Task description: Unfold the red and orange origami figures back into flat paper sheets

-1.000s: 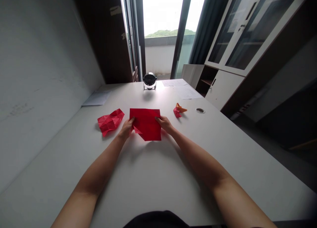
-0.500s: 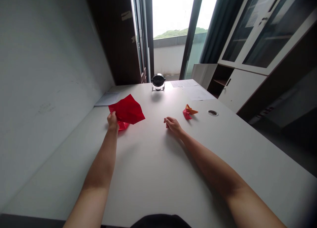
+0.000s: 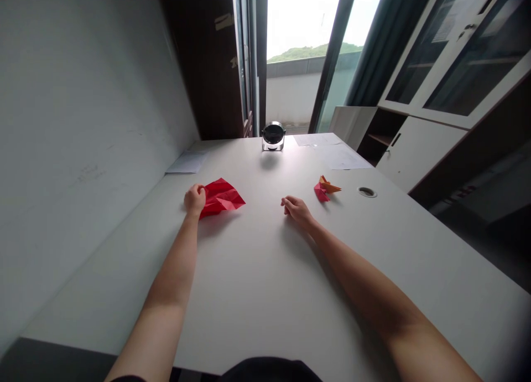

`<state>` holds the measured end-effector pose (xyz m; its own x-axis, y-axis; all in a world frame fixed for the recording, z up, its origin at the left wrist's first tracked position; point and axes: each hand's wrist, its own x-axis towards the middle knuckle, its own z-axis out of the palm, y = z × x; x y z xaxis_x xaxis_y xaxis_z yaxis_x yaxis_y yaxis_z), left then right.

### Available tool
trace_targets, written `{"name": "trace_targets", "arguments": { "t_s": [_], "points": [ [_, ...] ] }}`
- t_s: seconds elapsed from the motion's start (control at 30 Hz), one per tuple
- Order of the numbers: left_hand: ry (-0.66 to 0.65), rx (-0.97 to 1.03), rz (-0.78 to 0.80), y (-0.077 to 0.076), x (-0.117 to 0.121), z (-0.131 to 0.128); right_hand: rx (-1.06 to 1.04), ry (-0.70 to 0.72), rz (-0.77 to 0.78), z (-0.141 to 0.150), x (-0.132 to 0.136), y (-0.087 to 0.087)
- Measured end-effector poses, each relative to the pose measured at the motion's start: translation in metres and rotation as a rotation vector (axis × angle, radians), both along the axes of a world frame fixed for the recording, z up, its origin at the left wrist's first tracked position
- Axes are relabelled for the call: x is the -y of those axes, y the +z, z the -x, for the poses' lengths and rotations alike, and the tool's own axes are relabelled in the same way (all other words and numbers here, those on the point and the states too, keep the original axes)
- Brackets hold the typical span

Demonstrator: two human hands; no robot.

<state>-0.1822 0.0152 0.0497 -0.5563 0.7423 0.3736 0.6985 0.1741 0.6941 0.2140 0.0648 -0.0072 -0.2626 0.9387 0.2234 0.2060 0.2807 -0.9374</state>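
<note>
My left hand [image 3: 194, 199] is closed on the left edge of a creased red sheet of paper [image 3: 222, 196], its fingers pinched together. The sheet is low over the left part of the white table [image 3: 249, 282], with its right corner raised and a shadow beneath. Whether a second red piece lies under it I cannot tell. My right hand [image 3: 296, 209] rests on the table near the middle, fingers curled in, and nothing shows in it. Beyond it to the right sits a folded paper figure [image 3: 327, 188] in red and orange, apart from the hand.
A round black device on a metal stand [image 3: 272, 136] is at the table's far edge. Papers lie at the back left [image 3: 187, 162] and back right [image 3: 348, 157]. A cable hole [image 3: 367, 192] is at the right. The wall [image 3: 91, 149] borders the left side.
My left hand has lowered the red sheet toward the table, where it had been held up flat above another red piece. My right hand stays in place; the view has shifted slightly.
</note>
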Motion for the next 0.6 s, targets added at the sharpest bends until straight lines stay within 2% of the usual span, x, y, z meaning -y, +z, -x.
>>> {"name": "trace_targets", "arguments": {
  "t_s": [0.07,0.13,0.23,0.4,0.47,0.6],
  "points": [
    [-0.167,0.062,0.104,-0.004,-0.005,-0.006,-0.002,0.007,0.000,0.000,-0.001,0.000],
    [-0.254,0.132,0.174,-0.011,-0.007,-0.014,-0.004,0.009,0.003,0.000,-0.002,0.000],
    [-0.270,0.099,0.246,-0.026,-0.007,-0.023,0.001,0.003,0.008,0.001,0.000,0.002],
    [-0.241,-0.188,0.423,-0.049,-0.009,-0.015,0.030,-0.036,-0.028,0.001,0.000,0.003],
    [-0.231,-0.249,0.480,-0.051,-0.011,-0.005,0.082,-0.144,-0.101,-0.004,-0.003,0.005],
    [-0.244,-0.348,0.667,-0.048,-0.011,0.008,0.228,-0.478,-0.328,-0.026,-0.012,0.012]
  ]
}}
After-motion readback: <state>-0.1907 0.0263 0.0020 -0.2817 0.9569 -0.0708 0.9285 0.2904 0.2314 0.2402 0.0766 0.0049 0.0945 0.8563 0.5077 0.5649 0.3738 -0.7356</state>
